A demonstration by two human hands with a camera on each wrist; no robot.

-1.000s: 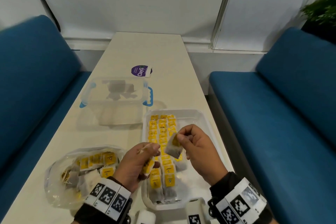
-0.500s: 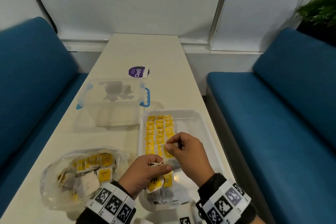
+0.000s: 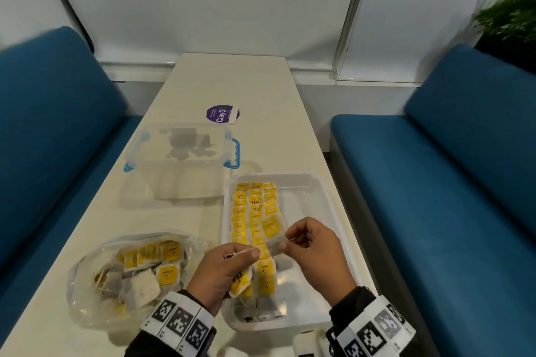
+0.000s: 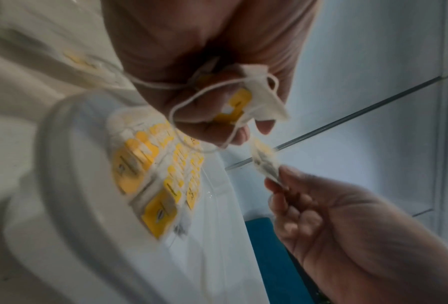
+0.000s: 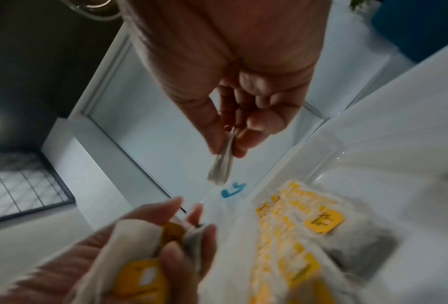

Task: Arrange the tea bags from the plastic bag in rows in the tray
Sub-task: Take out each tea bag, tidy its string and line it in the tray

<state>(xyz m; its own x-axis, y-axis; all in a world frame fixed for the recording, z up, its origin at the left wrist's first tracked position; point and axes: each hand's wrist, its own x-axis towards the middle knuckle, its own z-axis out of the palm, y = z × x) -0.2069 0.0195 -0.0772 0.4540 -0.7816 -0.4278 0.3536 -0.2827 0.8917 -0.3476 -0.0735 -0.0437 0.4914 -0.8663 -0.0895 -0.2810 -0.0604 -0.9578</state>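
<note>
Over tray (image 3: 324,197): right hand (image 3: 316,252) pinches tea bag (image 3: 275,245); left hand (image 3: 223,272) clutches bags.

The tray (image 3: 324,197) lay under both hands (image 3: 223,272), the plastic bag (image 3: 87,293) just left of the left one, a lidded box (image 3: 179,153) beyond them.

Table (image 3: 232,87) with tray (image 3: 324,211), plastic bag (image 3: 87,293), box (image 3: 179,171)

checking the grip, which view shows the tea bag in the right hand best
The right wrist view: the tea bag hangs edge-on, pinched by the right hand. Head view shows it small, flat-on; left wrist view shows it blurred.
</note>
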